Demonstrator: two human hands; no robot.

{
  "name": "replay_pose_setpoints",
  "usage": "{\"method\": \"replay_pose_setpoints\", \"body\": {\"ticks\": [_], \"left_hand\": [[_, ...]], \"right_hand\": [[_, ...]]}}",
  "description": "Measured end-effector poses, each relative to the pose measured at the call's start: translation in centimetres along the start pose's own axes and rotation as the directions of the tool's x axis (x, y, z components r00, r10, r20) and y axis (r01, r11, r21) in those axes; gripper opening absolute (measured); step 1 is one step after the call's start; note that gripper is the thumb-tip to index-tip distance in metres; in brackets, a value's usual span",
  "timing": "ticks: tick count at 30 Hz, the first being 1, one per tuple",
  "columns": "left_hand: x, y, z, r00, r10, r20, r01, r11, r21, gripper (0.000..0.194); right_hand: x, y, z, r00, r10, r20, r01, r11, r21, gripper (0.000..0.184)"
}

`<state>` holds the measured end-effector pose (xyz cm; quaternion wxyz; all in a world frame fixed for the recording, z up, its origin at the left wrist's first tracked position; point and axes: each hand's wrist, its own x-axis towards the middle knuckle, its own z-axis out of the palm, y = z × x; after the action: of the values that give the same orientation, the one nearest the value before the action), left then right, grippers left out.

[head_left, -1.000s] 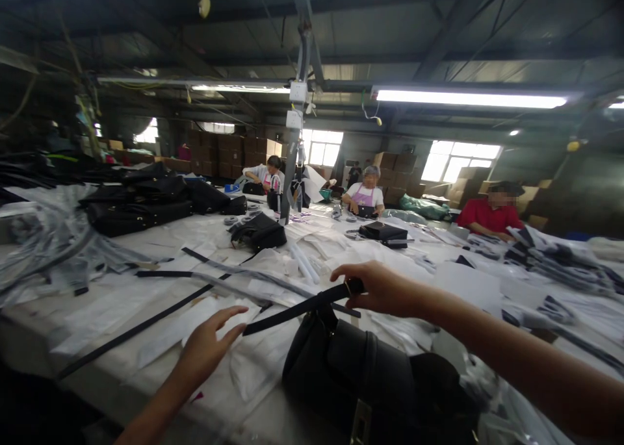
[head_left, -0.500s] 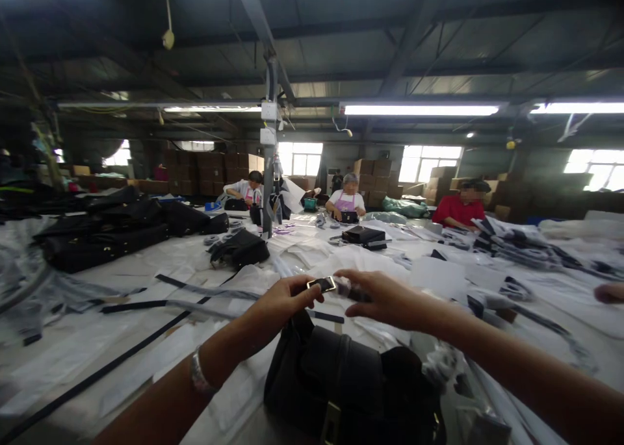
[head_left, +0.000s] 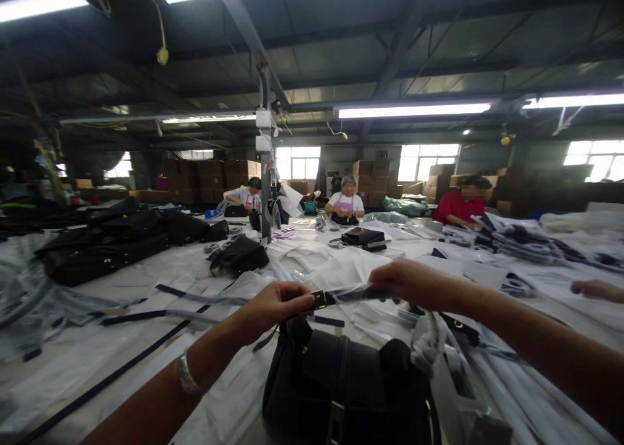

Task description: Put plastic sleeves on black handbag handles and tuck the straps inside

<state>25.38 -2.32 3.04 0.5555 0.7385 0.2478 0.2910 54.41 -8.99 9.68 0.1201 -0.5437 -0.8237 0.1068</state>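
My left hand (head_left: 280,300), with a bracelet on its wrist, pinches a gold-coloured buckle (head_left: 319,299) between thumb and fingers. A dark strap (head_left: 355,294), partly wrapped in clear film, runs from the buckle to my right hand (head_left: 409,279). My right fingers are closed around that strap and hide its end. Just below both hands stands a black handbag (head_left: 361,367) with a gold clasp on its front. White wrapping bunches up at the bag's right side.
Several black bags (head_left: 112,237) are heaped on the left. One black bag (head_left: 238,253) and a boxy black bag (head_left: 363,238) lie further back. Loose straps (head_left: 131,316) and white sheets cover the table. Another person's hand (head_left: 597,290) reaches in at right. Several co-workers sit opposite.
My right hand has moved right and now grips the strap, which is drawn out straight from the buckle. My left hand has shifted slightly left and down, still on the buckle.
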Motion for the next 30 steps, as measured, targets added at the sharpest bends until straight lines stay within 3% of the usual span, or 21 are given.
{"method": "replay_pose_setpoints", "body": {"ticks": [3,5,8,12,15,18,22,27,30], "left_hand": [[0.0,0.0,-0.2,1.0,0.01,-0.022,-0.01,1.0,-0.008,0.034],[0.0,-0.1,-0.1,1.0,-0.013,-0.026,0.013,1.0,-0.009,0.035],[0.1,0.1,0.2,0.998,-0.065,-0.024,0.065,0.997,-0.029,0.036],[0.2,0.5,0.8,0.996,-0.082,-0.031,0.079,0.993,-0.085,0.034],[0.1,0.4,0.8,0.998,-0.067,-0.021,0.064,0.991,-0.115,0.034],[0.1,0.2,0.6,0.999,-0.031,-0.023,0.028,0.994,-0.104,0.032],[0.0,0.2,0.4,0.998,-0.045,-0.039,0.042,0.996,-0.079,0.033],[0.1,0.4,0.7,0.996,-0.091,0.016,0.092,0.994,-0.065,0.033],[0.2,0.4,1.1,0.997,-0.082,-0.012,0.082,0.995,-0.057,0.031]], "right_hand": [[-0.6,0.9,-0.3,0.999,0.043,0.002,-0.043,0.999,0.013,0.033],[-0.7,0.6,-0.3,0.997,0.037,-0.064,-0.037,0.999,-0.005,0.032],[-0.6,-1.6,0.1,0.986,-0.055,-0.155,0.044,0.996,-0.073,0.041],[0.1,-5.4,1.9,0.986,-0.144,-0.083,0.12,0.962,-0.246,0.062],[0.8,-6.4,3.3,0.991,-0.1,-0.092,0.067,0.949,-0.307,0.036],[1.1,-5.6,4.0,0.974,-0.128,-0.185,0.08,0.966,-0.247,0.016],[1.1,-4.4,4.5,0.943,-0.171,-0.287,0.121,0.975,-0.184,0.015],[0.8,-4.0,4.2,0.937,-0.188,-0.295,0.137,0.973,-0.183,0.02],[0.7,-4.2,4.0,0.938,-0.189,-0.292,0.123,0.966,-0.227,0.026]]}}
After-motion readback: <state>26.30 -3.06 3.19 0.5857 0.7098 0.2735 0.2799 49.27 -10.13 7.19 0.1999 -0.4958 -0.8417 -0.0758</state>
